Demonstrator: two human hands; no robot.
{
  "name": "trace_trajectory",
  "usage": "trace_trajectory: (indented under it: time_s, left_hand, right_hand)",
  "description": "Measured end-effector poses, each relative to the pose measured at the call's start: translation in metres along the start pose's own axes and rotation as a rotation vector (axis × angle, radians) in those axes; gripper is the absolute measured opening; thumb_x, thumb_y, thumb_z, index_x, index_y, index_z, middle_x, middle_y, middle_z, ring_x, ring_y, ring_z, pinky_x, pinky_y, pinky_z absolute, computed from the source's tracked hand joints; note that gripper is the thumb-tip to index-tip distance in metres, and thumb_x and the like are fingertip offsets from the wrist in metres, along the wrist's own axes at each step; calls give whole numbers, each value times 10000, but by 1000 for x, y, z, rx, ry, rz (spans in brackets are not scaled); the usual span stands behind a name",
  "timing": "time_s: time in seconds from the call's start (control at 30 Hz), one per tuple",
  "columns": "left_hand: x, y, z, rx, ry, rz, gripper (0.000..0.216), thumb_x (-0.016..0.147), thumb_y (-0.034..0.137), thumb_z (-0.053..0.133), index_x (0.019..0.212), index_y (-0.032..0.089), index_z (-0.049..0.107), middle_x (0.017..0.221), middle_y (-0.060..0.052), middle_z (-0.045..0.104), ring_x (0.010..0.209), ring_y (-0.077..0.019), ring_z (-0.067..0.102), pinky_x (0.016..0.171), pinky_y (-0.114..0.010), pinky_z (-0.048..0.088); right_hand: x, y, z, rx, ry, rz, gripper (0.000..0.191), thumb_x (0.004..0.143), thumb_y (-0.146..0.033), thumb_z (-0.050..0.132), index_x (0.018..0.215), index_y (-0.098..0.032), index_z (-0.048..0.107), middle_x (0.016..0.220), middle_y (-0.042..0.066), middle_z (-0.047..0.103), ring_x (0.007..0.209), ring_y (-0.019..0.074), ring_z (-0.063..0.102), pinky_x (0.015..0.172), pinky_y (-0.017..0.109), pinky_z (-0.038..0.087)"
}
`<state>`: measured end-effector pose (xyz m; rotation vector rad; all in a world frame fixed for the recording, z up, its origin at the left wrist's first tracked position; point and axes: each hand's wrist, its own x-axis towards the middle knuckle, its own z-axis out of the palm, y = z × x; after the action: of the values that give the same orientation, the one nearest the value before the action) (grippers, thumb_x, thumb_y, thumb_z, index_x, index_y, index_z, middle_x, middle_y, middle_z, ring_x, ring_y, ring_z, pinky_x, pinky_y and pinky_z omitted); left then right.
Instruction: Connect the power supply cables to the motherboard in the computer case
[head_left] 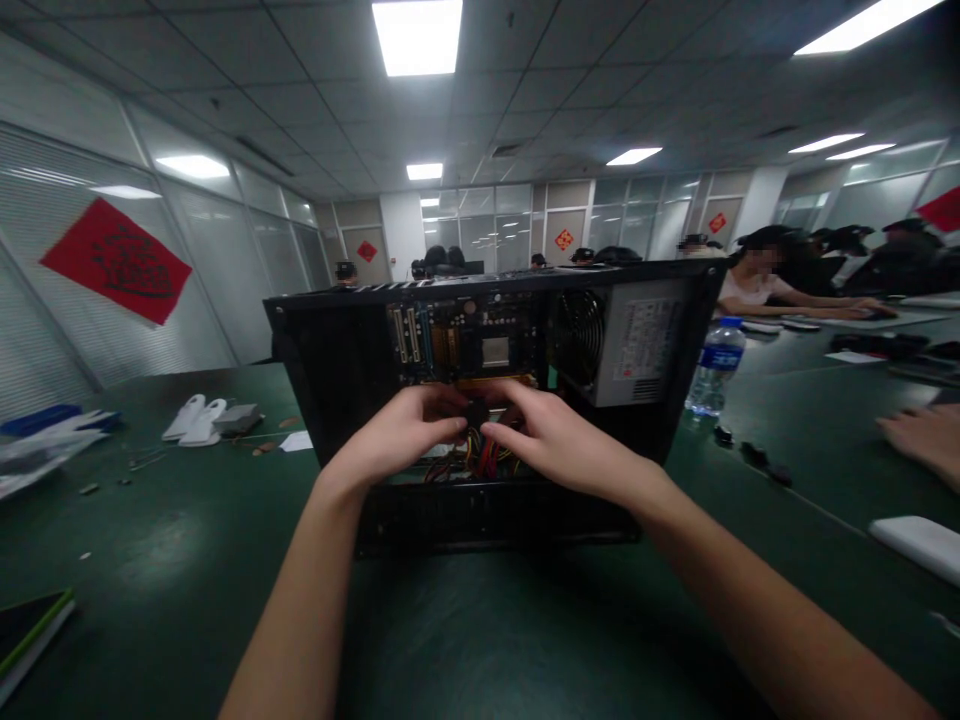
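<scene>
- A red paper square [116, 262] is seen on the glass wall at far left. White plastic parts [196, 418] lie on the green table [150, 560], well apart from the hands.
- An open computer case [315, 340] stands mid-table with its open face turned toward the wearer, and the motherboard [465, 340] is exposed at its back.
- The left hand [401, 435] is reached in from the lower left, its fingers curled and pinched on a small dark connector [474, 412].
- The connector is held low in the case, directly between both sets of fingertips, so neither hand is nearer. Red and yellow wires [484, 458] hang just below it. Its long axis cannot be told.
- The right hand [551, 440] is closed on the same connector from the right.
- A power supply [637, 340] fills the case's right end, a water bottle [716, 365] stands beside it, and another person's hand [922, 440] rests at far right.
</scene>
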<state>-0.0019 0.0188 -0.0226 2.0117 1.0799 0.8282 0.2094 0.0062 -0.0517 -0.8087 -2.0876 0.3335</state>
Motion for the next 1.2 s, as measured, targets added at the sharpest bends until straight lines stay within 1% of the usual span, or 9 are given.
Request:
trace_trajectory:
  time_s: [0.2, 0.3, 0.43, 0.5, 0.6, 0.8, 0.97, 1.1, 1.2]
  left_hand:
    - [5, -3, 5, 12, 41, 40, 331, 738, 91, 643, 1066, 121, 658, 1121, -100, 699, 920, -195, 670, 856, -334, 542]
    - [6, -3, 9, -42, 43, 76, 381, 738, 97, 665, 1117, 125, 650, 1146, -103, 693, 916, -187, 669, 837, -323, 547]
    - [5, 1, 11, -89, -31, 103, 460, 743, 117, 689, 1201, 131, 639, 1143, -94, 704, 981, -197, 666, 888, -333, 535]
    - [3, 4, 12, -100, -63, 92, 506, 744, 125, 700, 1244, 129, 623, 1091, -90, 720, 961, -203, 672, 867, -337, 541]
    - [2, 6, 12, -94, -12, 88, 478, 778, 174, 699, 1248, 123, 630, 1022, -92, 734, 890, -201, 681, 783, -321, 546]
    - [0, 10, 11, -35, 109, 157, 435, 785, 274, 745, 1183, 115, 671, 926, -76, 738, 827, -188, 678, 735, -298, 538]
    - [-3, 15, 18, -9, 105, 203, 452, 809, 332, 741, 1212, 143, 660, 876, -54, 730, 758, -170, 673, 651, -261, 522]
    - [-7, 20, 22, 46, 128, 260, 449, 822, 326, 735, 1231, 163, 652, 889, -49, 726, 750, -168, 668, 661, -269, 531]
    - [-9, 23, 26, 104, 146, 310, 466, 821, 310, 740, 1253, 172, 635, 875, -38, 719, 753, -166, 667, 656, -261, 532]
  right_hand:
    - [6, 16, 9, 181, 70, 93, 239, 875, -244, 618, 1082, -179, 719, 1070, 77, 733, 985, 230, 688, 898, 403, 543]
    - [8, 16, 6, 322, 114, 98, 229, 845, -237, 640, 1048, -188, 732, 1028, 63, 744, 953, 212, 700, 889, 389, 558]
    - [9, 17, 3, 397, 179, 114, 227, 842, -247, 651, 1045, -181, 727, 969, 51, 743, 932, 188, 702, 893, 363, 558]
    - [9, 19, 1, 418, 197, 124, 230, 837, -259, 662, 1039, -168, 725, 895, 43, 734, 864, 173, 699, 846, 342, 568]
    - [10, 21, -4, 464, 185, 157, 261, 823, -292, 690, 1044, -156, 718, 794, 25, 710, 734, 149, 672, 720, 304, 577]
    - [7, 17, -15, 548, 167, 182, 289, 811, -329, 724, 1054, -172, 729, 863, 29, 728, 710, 121, 652, 682, 272, 562]
    - [4, 5, -20, 504, 179, 166, 301, 814, -329, 726, 1071, -173, 725, 901, 34, 740, 762, 132, 670, 721, 276, 567]
    - [3, -1, -24, 455, 169, 171, 319, 821, -358, 722, 1073, -163, 723, 970, 59, 742, 826, 162, 682, 740, 294, 574]
    - [3, -2, -26, 439, 166, 162, 318, 833, -357, 706, 1088, -167, 711, 923, 51, 735, 789, 155, 670, 700, 277, 562]
